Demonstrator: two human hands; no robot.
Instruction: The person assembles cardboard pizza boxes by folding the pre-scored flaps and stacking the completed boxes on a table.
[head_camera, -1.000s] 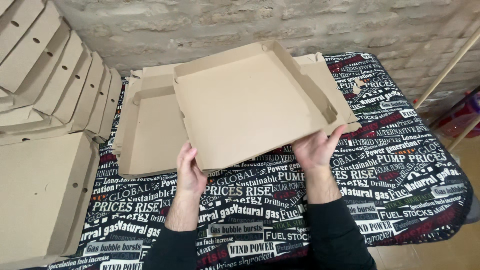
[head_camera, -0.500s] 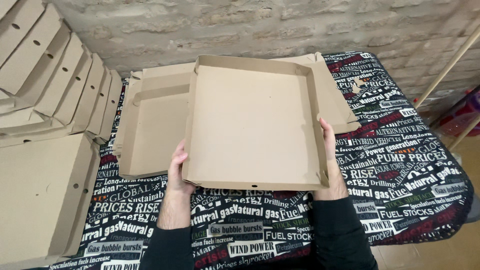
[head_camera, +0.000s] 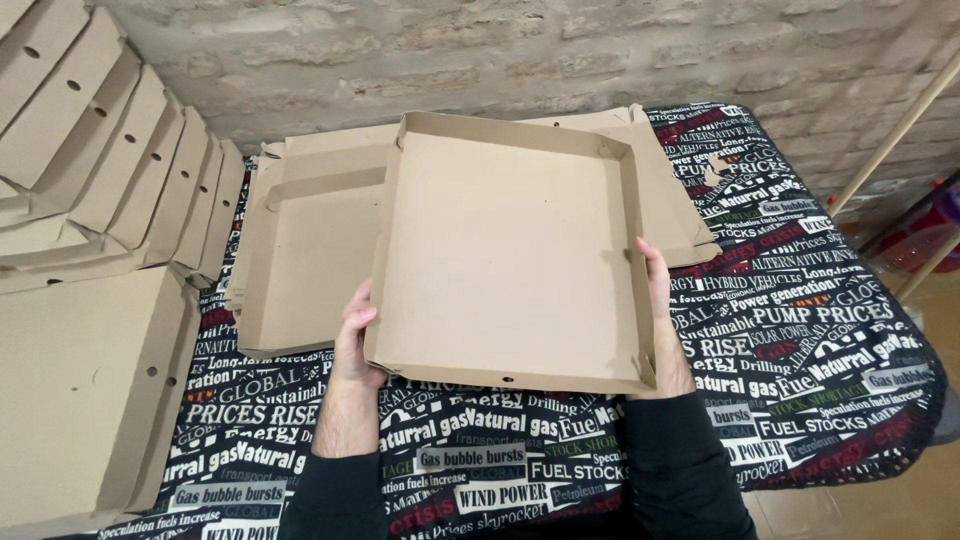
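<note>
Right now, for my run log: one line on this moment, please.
left hand: grips left wall | right hand: grips right wall | folded cardboard box tray: held open-side up, over flat blanks

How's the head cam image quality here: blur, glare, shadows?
Head view: sharp, no motion blur on the cardboard tray or either hand, left hand, right hand; soft even light, no glare; faint shadows inside tray walls; slight wide-angle bending at the edges.
</note>
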